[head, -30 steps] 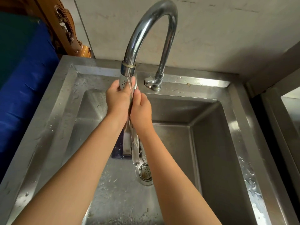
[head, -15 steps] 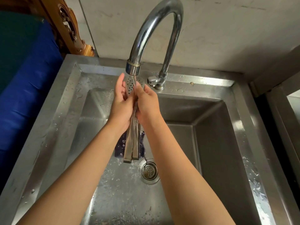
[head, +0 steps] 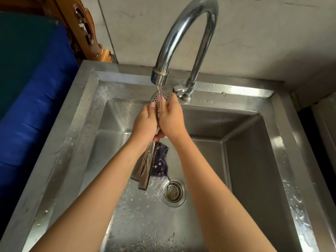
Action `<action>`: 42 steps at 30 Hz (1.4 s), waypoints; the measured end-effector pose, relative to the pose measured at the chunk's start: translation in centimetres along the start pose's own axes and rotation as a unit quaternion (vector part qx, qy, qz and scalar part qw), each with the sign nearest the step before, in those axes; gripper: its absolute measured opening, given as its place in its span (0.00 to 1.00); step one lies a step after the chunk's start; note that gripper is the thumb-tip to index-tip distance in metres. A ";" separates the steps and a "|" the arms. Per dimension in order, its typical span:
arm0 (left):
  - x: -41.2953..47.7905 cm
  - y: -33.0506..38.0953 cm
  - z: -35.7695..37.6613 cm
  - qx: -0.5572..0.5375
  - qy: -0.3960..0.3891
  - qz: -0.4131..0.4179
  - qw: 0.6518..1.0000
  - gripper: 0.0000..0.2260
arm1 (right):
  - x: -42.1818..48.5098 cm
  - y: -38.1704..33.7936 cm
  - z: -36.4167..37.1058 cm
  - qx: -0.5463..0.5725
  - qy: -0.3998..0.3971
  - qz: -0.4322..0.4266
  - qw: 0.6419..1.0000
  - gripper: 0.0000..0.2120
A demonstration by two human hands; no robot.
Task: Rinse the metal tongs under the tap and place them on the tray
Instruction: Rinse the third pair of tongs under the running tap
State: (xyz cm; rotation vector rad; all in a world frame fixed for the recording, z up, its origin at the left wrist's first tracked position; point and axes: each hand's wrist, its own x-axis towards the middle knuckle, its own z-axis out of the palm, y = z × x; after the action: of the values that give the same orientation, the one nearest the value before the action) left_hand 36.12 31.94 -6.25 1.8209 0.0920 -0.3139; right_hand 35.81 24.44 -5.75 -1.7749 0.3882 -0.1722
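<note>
The metal tongs (head: 145,166) hang upright between my palms over the steel sink (head: 254,160). Their perforated head (head: 161,96) pokes out above my fingers, right under the tap's spout (head: 159,77), and a thin stream of water runs onto it. My left hand (head: 145,122) and my right hand (head: 171,119) press against the tongs from either side. The two flat handle arms stick out below my wrists, tilted to the lower left. No tray is in view.
A dark purple cloth (head: 161,160) lies on the sink floor behind the tongs, beside the round drain strainer (head: 173,191). A blue cushion (head: 36,106) and carved wooden furniture (head: 85,33) stand to the left. A second steel surface (head: 325,124) borders the right.
The tongs have tilted, their handle ends swinging to the lower left, and more of the perforated head shows under the running water. Both hands have shifted slightly along the tongs.
</note>
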 end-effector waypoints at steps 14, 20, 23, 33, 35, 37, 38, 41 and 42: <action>-1.3 -2.0 -0.6 -0.092 -0.069 -0.006 0.993 0.10 | 1.3 0.3 -0.4 -0.125 0.030 -0.042 0.991 0.17; -0.7 -1.7 -0.9 0.028 0.025 -0.034 0.999 0.13 | 1.1 0.2 -0.8 -0.107 -0.119 -0.024 0.987 0.10; -0.8 -1.9 -0.3 0.032 0.032 -0.021 0.999 0.16 | 1.6 0.0 -0.4 -0.206 -0.020 -0.046 0.977 0.21; -0.7 -1.1 -1.8 -0.004 0.071 -0.002 0.997 0.21 | 2.9 -0.7 -2.5 -0.077 -0.019 0.023 0.997 0.20; -0.2 -0.9 -2.2 -0.108 0.061 -0.086 0.989 0.22 | 2.6 -0.3 -3.0 -0.076 -0.071 0.008 0.995 0.15; 0.1 -1.0 -2.6 -0.174 0.045 -0.150 0.972 0.24 | 2.2 0.1 -3.1 -0.102 -0.111 0.002 0.989 0.15; 0.2 -1.2 -2.8 -0.213 0.024 -0.168 0.962 0.24 | 1.9 0.2 -3.1 -0.104 -0.123 0.008 0.987 0.16; 0.6 -1.8 -3.4 -0.336 -0.079 -0.176 0.922 0.27 | 0.7 0.4 -3.2 0.024 -0.170 0.060 0.983 0.17; 0.8 -2.1 -3.4 -0.364 -0.112 -0.171 0.909 0.27 | 0.3 0.4 -3.2 0.075 -0.193 0.071 0.976 0.17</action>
State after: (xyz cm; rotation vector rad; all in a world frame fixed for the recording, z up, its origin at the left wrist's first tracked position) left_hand 37.00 35.71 -7.59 1.0093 0.3255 -0.6402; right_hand 35.02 21.35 -5.39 -1.5811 0.2132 0.2376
